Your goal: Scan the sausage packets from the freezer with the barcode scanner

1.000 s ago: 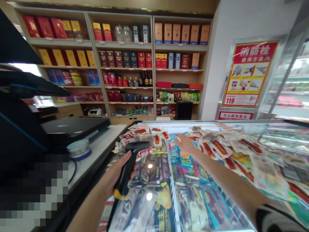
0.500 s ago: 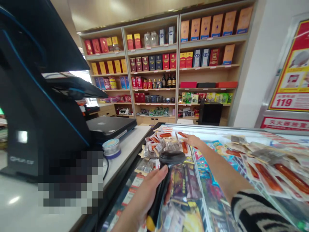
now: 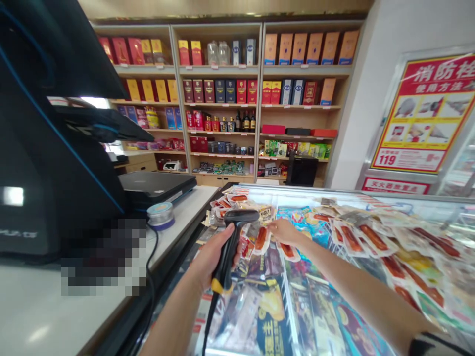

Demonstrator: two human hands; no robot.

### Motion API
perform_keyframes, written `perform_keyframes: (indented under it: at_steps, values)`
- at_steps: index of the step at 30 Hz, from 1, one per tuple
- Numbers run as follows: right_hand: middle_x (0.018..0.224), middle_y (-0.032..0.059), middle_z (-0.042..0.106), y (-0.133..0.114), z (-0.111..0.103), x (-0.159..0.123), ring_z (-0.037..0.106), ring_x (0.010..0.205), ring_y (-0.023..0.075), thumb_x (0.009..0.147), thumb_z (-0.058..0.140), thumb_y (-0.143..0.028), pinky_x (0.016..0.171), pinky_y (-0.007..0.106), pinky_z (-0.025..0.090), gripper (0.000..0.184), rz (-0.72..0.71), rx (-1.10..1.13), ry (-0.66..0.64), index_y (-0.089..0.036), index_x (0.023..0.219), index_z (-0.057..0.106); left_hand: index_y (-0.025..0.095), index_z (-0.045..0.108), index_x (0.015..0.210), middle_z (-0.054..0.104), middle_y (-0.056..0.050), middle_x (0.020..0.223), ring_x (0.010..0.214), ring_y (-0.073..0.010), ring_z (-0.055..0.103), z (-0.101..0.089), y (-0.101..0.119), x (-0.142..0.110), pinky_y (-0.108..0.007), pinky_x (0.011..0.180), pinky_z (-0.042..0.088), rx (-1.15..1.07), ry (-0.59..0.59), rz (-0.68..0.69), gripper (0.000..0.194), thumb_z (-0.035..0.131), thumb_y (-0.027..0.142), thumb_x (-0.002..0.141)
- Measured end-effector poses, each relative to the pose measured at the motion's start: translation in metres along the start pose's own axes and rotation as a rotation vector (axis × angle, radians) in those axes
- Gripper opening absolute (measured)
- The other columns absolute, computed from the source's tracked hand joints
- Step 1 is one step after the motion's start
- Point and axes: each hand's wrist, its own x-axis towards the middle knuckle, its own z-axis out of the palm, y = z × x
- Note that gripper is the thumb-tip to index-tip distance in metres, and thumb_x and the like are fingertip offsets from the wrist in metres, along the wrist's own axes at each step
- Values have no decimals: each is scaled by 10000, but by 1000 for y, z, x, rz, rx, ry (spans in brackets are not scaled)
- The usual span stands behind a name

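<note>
My left hand (image 3: 213, 254) is wrapped around the black and yellow handle of a barcode scanner (image 3: 228, 252), whose head points away from me over the freezer. My right hand (image 3: 287, 232) is closed, with thumb and fingers pinching the edge of a clear packet of sausage (image 3: 261, 241) just right of the scanner. Another sausage packet (image 3: 289, 251) lies right below that hand. Beyond the scanner, more sausage packets (image 3: 222, 203) are heaped at the freezer's far left corner. The scanner's cord runs down toward the bottom edge.
A chest freezer (image 3: 276, 188) full of bagged goods spans the front and right. On the left, a white counter (image 3: 193, 212) bears a black checkout terminal (image 3: 48, 148), a flat scale (image 3: 158, 188) and a round tub (image 3: 161, 216). Shelves of boxes (image 3: 218, 91) stand behind.
My right hand has come nearer and lower, drawing a sausage packet beside the scanner. The scanner has shifted slightly left and away from me. The view has turned a little to the right.
</note>
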Motion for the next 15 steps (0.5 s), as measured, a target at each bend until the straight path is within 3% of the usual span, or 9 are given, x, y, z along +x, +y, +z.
perform_keyframes:
  at_steps: [4, 8, 10, 12, 15]
  values:
    - [651, 77, 627, 10, -18, 2, 573, 652, 174, 760, 329, -398, 529, 227, 349, 410, 266, 25, 99, -152, 618, 625, 138, 488, 634, 538, -4, 528, 390, -71, 461, -2, -1, 3, -173, 368, 339, 24, -47, -8, 329, 472, 460, 700]
    - [793, 147, 631, 8, -11, 26, 574, 796, 228, 705, 334, -563, 593, 263, 383, 529, 448, 136, 91, -128, 693, 635, 132, 495, 634, 551, -10, 552, 393, -70, 461, -2, -1, 4, -179, 377, 344, 34, -93, -11, 333, 483, 460, 691]
    - [859, 162, 620, 1, 1, 39, 555, 857, 250, 637, 460, -544, 639, 291, 393, 455, 506, 289, 159, -129, 716, 628, 133, 494, 630, 554, -10, 557, 400, -70, 465, -3, -2, 4, -179, 384, 347, 35, -111, -11, 345, 474, 471, 693]
    - [837, 137, 625, -5, 9, 47, 547, 871, 252, 570, 580, -422, 676, 307, 392, 293, 502, 474, 240, -147, 666, 613, 130, 499, 630, 552, -11, 550, 399, -69, 462, -5, -2, 5, -180, 386, 348, 44, -115, -18, 356, 470, 479, 693]
    - [735, 78, 627, -3, 10, 44, 556, 829, 223, 571, 577, -268, 684, 298, 396, 110, 422, 667, 307, -163, 604, 574, 123, 513, 643, 549, -15, 537, 396, -68, 458, -6, -3, 7, -178, 386, 346, 52, -119, -36, 369, 465, 485, 694]
